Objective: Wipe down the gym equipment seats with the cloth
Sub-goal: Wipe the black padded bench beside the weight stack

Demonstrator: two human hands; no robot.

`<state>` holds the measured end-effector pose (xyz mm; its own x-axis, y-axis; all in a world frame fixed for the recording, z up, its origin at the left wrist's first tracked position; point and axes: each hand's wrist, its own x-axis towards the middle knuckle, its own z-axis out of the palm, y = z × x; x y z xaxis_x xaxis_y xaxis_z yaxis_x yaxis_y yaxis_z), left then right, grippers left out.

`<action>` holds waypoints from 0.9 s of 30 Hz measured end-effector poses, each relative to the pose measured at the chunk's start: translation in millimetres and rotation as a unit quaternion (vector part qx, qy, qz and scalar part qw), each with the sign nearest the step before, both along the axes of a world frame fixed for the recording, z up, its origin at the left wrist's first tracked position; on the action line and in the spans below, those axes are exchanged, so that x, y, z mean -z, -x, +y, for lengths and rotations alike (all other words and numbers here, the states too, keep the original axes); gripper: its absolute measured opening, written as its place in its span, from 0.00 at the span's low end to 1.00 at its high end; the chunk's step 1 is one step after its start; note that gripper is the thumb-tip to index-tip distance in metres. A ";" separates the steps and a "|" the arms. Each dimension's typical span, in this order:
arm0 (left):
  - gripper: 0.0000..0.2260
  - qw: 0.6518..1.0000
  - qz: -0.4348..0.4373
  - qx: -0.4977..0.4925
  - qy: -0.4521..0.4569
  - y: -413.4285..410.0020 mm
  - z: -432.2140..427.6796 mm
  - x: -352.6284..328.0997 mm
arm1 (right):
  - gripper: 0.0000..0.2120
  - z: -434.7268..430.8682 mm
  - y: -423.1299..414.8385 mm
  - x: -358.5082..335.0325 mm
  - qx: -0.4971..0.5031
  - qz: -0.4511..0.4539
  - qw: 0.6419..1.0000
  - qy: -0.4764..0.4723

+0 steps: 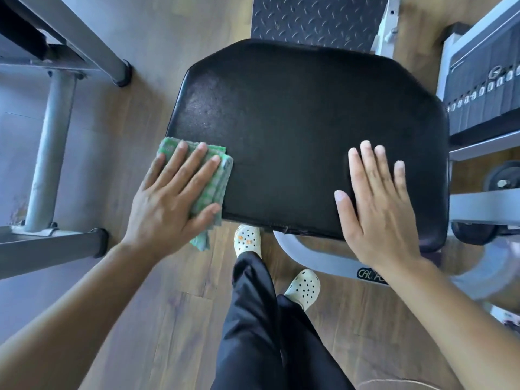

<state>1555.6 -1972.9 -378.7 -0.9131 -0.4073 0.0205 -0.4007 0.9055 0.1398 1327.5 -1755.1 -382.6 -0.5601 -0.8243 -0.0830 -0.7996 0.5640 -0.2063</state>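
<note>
**Cloth pinned flat on the seat's corner**

The green checked cloth (218, 178) lies folded under the left grip (171, 198), a bare hand with fingers straight and spread, pressing down and clasping nothing. The cloth sits on the near-left corner of the black padded seat (295, 122). Its far edge shows just past the fingertips, and a loose corner hangs off the seat's edge below the thumb. Most of the cloth is hidden beneath the palm.

Well apart from it, across the seat, the right grip (377, 204) also lies released. It is flat on the pad near the seat's near-right corner, fingers together and pointing away from the person.

Between the two grips the seat surface is bare and dull black. Beyond the fingertips of both, past the seat's far edge, is a dark tread-pattern plate (315, 21), cut off by the top of the view.

Outside the left grip stands a grey tubular frame (53, 142) on the wooden floor (157, 319). Outside the right grip is a weight stack (484, 88) with small numbered tags too small to read.

Below the right wrist a grey support arm (315, 260) carries a label (368, 274) starting "CAL", the rest covered by the forearm. Two pale clogs (247, 240) and black trousers (267, 333) show between the forearms.
</note>
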 end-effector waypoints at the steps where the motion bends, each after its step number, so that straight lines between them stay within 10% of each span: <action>1: 0.26 1.000 -0.003 -0.006 -0.002 2.3 -0.1 0.0 | 0.30 -1.2 0.3 0.6 -0.004 -0.003 1.000 0.002; 17: 0.42 0.975 -0.151 0.155 0.045 30.3 -6.4 -21.6 | 0.50 50.5 4.4 -3.3 -0.104 0.029 0.993 -0.046; 27: 0.46 0.982 -0.044 0.182 0.036 101.7 88.5 0.3 | 0.48 53.4 4.2 3.3 -0.065 0.071 0.994 -0.058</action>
